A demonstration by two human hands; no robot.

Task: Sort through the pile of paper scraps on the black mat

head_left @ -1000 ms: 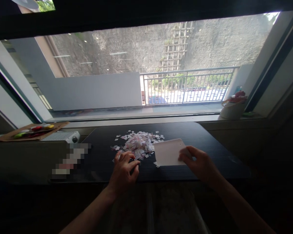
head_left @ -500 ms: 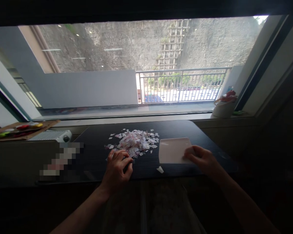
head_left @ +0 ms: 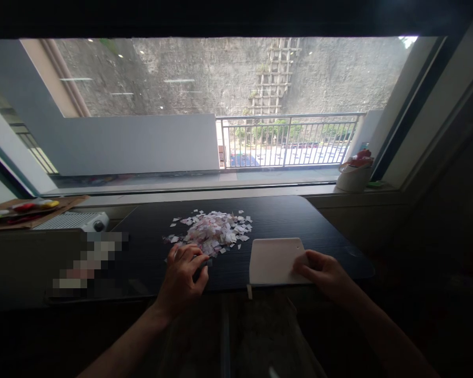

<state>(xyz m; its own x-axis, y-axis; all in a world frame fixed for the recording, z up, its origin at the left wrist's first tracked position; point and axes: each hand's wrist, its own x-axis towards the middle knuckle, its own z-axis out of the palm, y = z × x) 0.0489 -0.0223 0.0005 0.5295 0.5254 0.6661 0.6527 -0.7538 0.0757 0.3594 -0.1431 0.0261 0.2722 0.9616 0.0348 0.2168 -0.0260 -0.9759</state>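
Note:
My right hand (head_left: 319, 268) pinches the right side of a pale, flat plastic scraper (head_left: 274, 260) with a small hole near its upper right corner. The scraper's lower edge is at the table's near edge. Just below its lower left corner, a pale scrap of paper (head_left: 249, 292) hangs at or over that edge. Many small cut paper pieces (head_left: 215, 231) lie in a loose heap on the dark table (head_left: 287, 215). At the heap's near left side, my left hand (head_left: 187, 273) rests with bent fingers and the thumb apart; I see nothing held in it.
Beyond the table is a window sill (head_left: 173, 193), with a white container (head_left: 353, 176) holding something reddish at its right. On the left are a white heater (head_left: 74, 223) and a cardboard sheet (head_left: 69, 202) with colourful items. Below the near edge, pale sacking or plastic (head_left: 260, 331) shows dimly.
My right hand has drawn the scraper toward me to the table's near edge. A paper scrap that lay on the table is now at the edge. My left hand stays by the heap.

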